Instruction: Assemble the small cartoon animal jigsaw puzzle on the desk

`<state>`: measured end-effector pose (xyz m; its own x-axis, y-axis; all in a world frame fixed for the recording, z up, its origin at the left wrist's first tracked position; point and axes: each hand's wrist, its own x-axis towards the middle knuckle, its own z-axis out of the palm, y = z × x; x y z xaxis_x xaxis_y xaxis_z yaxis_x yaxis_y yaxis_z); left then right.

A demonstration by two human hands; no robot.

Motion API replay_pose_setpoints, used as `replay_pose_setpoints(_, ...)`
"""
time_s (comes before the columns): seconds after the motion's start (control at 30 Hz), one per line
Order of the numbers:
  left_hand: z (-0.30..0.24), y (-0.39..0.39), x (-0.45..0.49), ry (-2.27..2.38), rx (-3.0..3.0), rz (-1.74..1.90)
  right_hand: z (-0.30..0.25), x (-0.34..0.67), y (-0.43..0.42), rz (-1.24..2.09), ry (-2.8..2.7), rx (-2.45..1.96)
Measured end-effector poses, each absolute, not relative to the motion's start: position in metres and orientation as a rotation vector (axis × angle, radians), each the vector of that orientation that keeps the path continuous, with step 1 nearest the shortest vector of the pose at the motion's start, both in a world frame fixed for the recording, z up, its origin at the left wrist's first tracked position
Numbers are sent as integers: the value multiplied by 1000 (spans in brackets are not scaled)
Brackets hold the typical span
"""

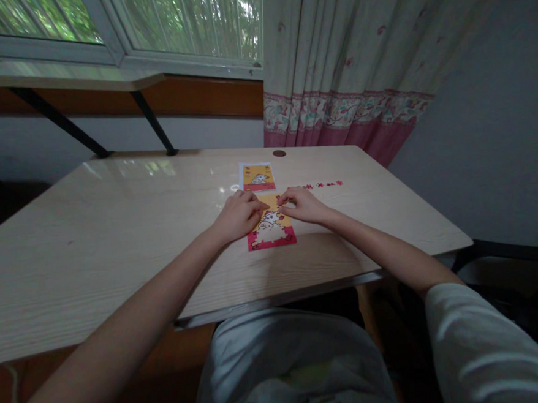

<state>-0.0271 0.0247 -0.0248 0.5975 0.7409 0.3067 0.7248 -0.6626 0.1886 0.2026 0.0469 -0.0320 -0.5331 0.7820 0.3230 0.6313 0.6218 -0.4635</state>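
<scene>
A partly assembled jigsaw puzzle (pixel 280 236), yellow above and red below with white cartoon animals, lies on the desk in front of me. A pale, jagged gap shows in its lower middle. My left hand (pixel 241 216) rests along the puzzle's left side, its fingers curled together and their tips over the yellow part. From the right, my right hand (pixel 300 204) reaches the upper right edge with thumb and forefinger pinched close. Whatever either hand may hold is too small to make out. Just beyond stands a matching picture card (pixel 258 176), lying flat on a white sheet.
Several small red pieces (pixel 327 184) lie in a row right of the puzzle. The wooden desk (pixel 116 249) has a round cable hole (pixel 279 153) at its back edge. A raised shelf (pixel 80 76) on dark struts is at back left, and a curtain (pixel 336 111) hangs behind.
</scene>
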Motion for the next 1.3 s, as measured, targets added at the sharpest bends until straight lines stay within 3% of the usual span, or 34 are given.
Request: replay_pose_setpoints(1.3,-19,16,-20,1260,3019,374,-22,196,42,183,-2491,-1089)
